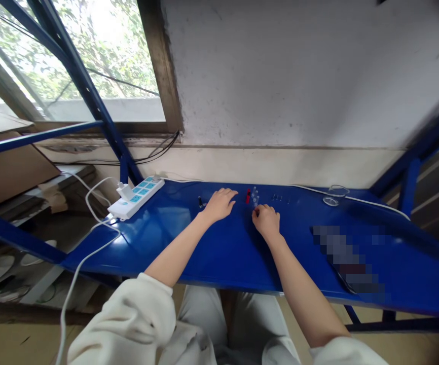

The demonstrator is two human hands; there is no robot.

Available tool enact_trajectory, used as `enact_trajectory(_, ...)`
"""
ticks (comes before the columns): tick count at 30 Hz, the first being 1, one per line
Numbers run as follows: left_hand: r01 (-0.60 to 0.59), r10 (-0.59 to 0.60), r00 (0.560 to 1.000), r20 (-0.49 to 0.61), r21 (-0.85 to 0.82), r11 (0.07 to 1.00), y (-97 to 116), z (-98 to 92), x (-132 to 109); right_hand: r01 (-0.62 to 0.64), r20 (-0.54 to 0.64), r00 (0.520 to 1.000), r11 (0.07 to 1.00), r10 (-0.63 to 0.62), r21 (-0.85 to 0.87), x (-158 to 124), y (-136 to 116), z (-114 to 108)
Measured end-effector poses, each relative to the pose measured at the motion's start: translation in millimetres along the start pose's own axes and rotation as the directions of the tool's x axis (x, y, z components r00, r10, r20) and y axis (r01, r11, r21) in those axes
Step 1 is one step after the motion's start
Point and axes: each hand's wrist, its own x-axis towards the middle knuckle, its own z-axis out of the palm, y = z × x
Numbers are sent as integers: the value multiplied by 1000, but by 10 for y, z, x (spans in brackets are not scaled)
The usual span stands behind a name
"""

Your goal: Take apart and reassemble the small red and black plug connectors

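My left hand [220,205] rests palm-down over the blue table [219,253], its fingers stretched out and the thumb apart. Just left of it stands a small black-topped piece [200,202], with other tiny bits partly hidden by the hand. My right hand [268,221] has its fingers curled into a pinch beside a cluster of small clear vial-like pieces [255,195]; whatever lies between the fingertips is too small to make out. Between the two hands, a small red piece [248,195] touches or nearly touches the clear cluster.
More tiny clear pieces [277,197] lie to the right. A clear round container [331,201] stands farther right by a white cable [379,203]. A blurred-out dark flat object [344,263] lies front right. At left sits a white power strip [138,197]; blue frame posts flank the table.
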Motion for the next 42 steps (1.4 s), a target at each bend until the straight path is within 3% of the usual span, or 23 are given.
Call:
enact_trajectory(6, -8, 8, 998, 63, -6, 1000, 169, 379, 11, -42, 17, 999, 999, 41, 10, -9, 3, -15)
enact_trajectory(13, 113, -108, 992, 72, -81, 990, 262, 611, 130, -19, 30, 999, 997, 17, 77, 5, 23, 69)
enact_trajectory(17, 141, -148, 989, -27, -179, 974, 248, 671, 195, -12, 46, 999, 995, 7, 101, 4, 11, 114)
enact_trajectory(22, 244, -295, 948, -122, -320, 915, 252, 738, 296, -15, 60, 998, 995, 9, 94, 0, -13, 168)
enact_trajectory(28, 267, -379, 908, -177, -453, 851, 245, 642, 264, -18, 54, 998, 995, 13, 94, 3, -31, 208)
enact_trajectory(34, 228, -480, 848, -225, -663, 713, 169, 395, -55, -27, 46, 999, 991, 21, 128, 25, -56, 246)
enact_trajectory(38, 231, -575, 785, -229, -753, 616, 121, 444, -223, -21, 39, 999, 991, 16, 134, 36, -33, 281)
enact_trajectory(42, 213, -620, 756, -209, -818, 535, 75, 518, -251, 30, 47, 998, 989, -37, 144, 0, -25, 251)
